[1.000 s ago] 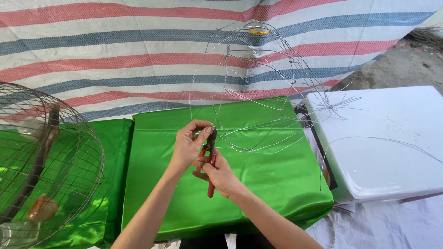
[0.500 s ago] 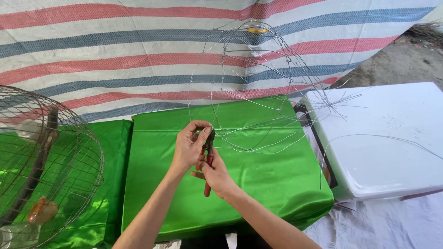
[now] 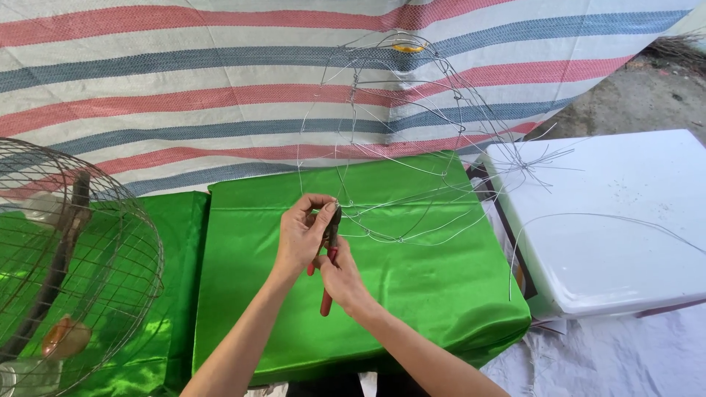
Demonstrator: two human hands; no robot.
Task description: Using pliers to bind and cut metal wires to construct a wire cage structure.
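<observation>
Where the thin wires cross the striped cloth behind them, the wire frame [image 3: 412,140] is hard to follow: its strands are pale and fine, and the exact joint being worked is covered by fingers. The frame is a loose dome of bent, silvery wire standing on the green satin cloth [image 3: 412,294], with stray ends fanning out to the right over the white box lid [image 3: 618,242]. Its lower left edge meets the hands. The left hand [image 3: 301,239] is curled closed, thumb and fingertips pinching a strand of the frame at the plier tips. The right hand [image 3: 342,279], just below and touching the left, is wrapped shut around the red handles of the pliers [image 3: 329,254]; only a short piece of red grip shows under the palm, and the dark head points up into the pinch, so whether the head bites the wire cannot be told. A small yellow object [image 3: 408,47] sits at the frame's top, too small to identify.

The satin is glossy and wrinkled, draped over a boxy shape. The box lid is smooth, hard and white with rounded corners; a single long wire [image 3: 610,217] arcs over it. At far left a round mesh wire cage [image 3: 88,265] is cut off by the edge, with a dark stick and a brownish lump blurred inside. A woven tarp [image 3: 184,88] with red and blue stripes hangs behind.
</observation>
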